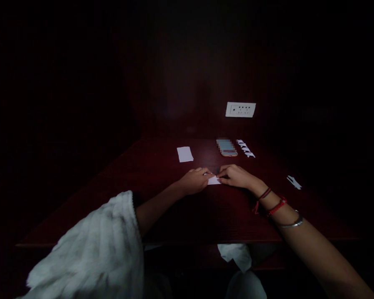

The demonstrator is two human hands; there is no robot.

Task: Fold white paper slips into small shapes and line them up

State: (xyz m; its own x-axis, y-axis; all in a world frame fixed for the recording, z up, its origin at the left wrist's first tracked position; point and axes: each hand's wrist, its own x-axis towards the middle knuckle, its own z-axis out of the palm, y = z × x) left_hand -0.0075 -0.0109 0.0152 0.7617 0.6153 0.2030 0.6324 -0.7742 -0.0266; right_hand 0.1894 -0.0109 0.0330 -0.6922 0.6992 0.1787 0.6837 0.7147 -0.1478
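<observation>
White paper point(214, 181) on the red table point(187, 220) is held by fingers point(225, 181) of the left hand point(193, 181) and right hand point(236, 176).

"Can you read any text, label or number here?"
"None. The phone screen point(226, 145) on the far side of the counter point(127, 174) is blurred into blocks."
"And the socket plate point(240, 109) on the far wall point(193, 108), towards the right?"
"No lettering I can make out."

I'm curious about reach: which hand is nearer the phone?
Right: the right hand lies in front of the phone, on the person's side; the left hand is farther away, in front and to its left.
</observation>
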